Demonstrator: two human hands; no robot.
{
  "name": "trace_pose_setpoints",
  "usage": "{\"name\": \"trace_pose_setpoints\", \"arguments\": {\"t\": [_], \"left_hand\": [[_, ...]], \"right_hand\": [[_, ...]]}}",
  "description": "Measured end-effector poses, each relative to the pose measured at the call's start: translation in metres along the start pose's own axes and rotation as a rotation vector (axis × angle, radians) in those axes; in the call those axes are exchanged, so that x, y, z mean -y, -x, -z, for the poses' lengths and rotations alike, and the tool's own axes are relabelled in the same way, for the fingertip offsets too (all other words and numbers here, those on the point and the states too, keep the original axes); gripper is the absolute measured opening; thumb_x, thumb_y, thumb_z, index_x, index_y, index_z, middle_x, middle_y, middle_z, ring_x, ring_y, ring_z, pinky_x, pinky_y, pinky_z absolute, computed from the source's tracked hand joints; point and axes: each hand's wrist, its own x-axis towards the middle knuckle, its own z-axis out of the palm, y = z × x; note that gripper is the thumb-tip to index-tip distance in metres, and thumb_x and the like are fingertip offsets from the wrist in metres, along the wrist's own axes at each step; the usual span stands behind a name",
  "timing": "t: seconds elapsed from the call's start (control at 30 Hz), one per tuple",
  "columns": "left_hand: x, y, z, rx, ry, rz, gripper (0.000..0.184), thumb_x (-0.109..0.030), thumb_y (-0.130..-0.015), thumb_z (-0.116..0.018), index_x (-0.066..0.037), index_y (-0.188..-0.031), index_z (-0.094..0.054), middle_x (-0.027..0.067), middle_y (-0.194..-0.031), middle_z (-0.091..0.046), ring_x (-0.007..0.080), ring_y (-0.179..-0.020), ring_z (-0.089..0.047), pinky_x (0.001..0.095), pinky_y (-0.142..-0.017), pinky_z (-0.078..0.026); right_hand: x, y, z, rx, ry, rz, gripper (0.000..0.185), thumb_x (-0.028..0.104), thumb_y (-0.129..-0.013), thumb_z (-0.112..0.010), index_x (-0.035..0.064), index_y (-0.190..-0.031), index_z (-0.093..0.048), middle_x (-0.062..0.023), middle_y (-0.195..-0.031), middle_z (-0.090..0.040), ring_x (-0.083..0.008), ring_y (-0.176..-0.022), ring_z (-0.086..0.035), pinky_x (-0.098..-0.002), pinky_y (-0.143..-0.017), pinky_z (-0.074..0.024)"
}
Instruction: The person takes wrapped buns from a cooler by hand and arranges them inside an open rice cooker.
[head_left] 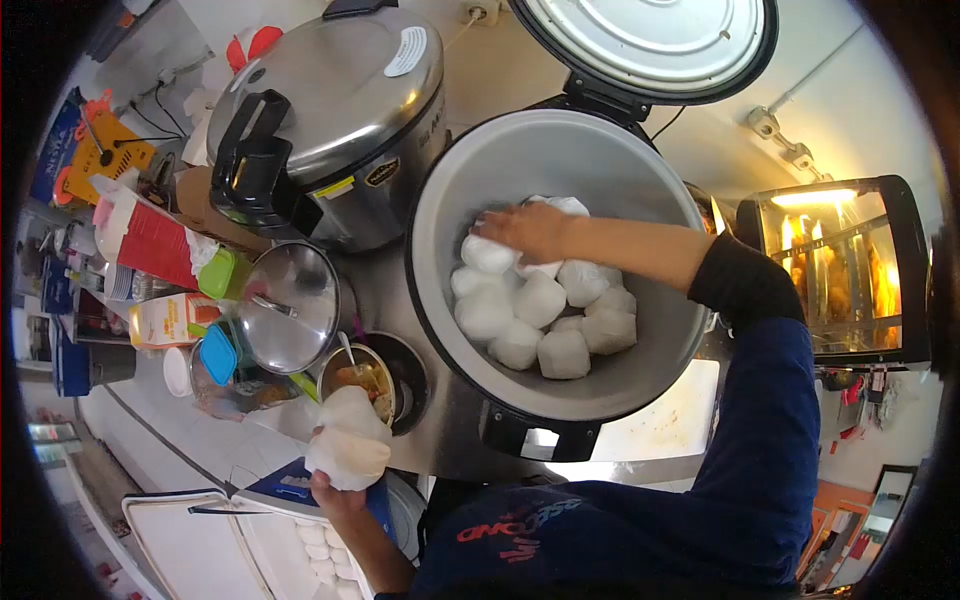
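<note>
Inside the open cooker's grey pot lies a pile of round white bundles. My right hand reaches into the pot, its slightly blurred fingers closed over a white bundle at the pile's upper left. Outside the pot, at the lower left, my left hand holds more white bundles, stacked against one another, with its fingers partly hidden beneath them.
A closed steel cooker stands at the upper left. Nearby are a round metal lid and a bowl of food. An open white box holds more white bundles. A lit glass cabinet is at right.
</note>
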Motion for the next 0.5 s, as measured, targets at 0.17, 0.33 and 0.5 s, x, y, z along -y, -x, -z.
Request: {"name": "trace_pose_setpoints", "arguments": {"t": [0.17, 0.33, 0.5], "left_hand": [[0.000, 0.008, 0.006, -0.011, -0.020, 0.050, 0.081, -0.049, -0.069, -0.066, -0.003, -0.129, -0.036, 0.0132, -0.125, -0.046, 0.0301, -0.115, -0.045, 0.0468, -0.095, -0.040], [0.002, 0.015, 0.015, -0.089, -0.057, 0.034, 0.083, -0.051, -0.068, -0.066, -0.002, -0.129, -0.035, 0.0144, -0.125, -0.045, 0.0304, -0.116, -0.045, 0.0459, -0.095, -0.040], [0.005, 0.017, 0.016, -0.133, -0.023, 0.073, 0.085, -0.049, -0.067, -0.068, -0.002, -0.129, -0.034, 0.0139, -0.126, -0.044, 0.0302, -0.116, -0.044, 0.0458, -0.095, -0.039]], "right_hand": [[0.016, -0.004, 0.015, 0.249, -0.034, -0.155, 0.078, 0.028, -0.057, -0.075, 0.0009, -0.121, -0.040, -0.0188, -0.109, -0.052, -0.0319, -0.096, -0.057, -0.0395, -0.075, -0.0501], [0.002, 0.017, 0.043, 0.636, -0.173, -0.145, 0.084, 0.038, -0.050, -0.077, -0.0026, -0.117, -0.045, -0.0210, -0.103, -0.058, -0.0328, -0.097, -0.057, -0.0399, -0.079, -0.0479], [0.009, 0.023, 0.077, 0.667, -0.208, -0.023, 0.067, 0.044, -0.062, -0.070, -0.0045, -0.104, -0.053, -0.0212, -0.102, -0.058, -0.0328, -0.095, -0.057, -0.0391, -0.081, -0.0466]]}}
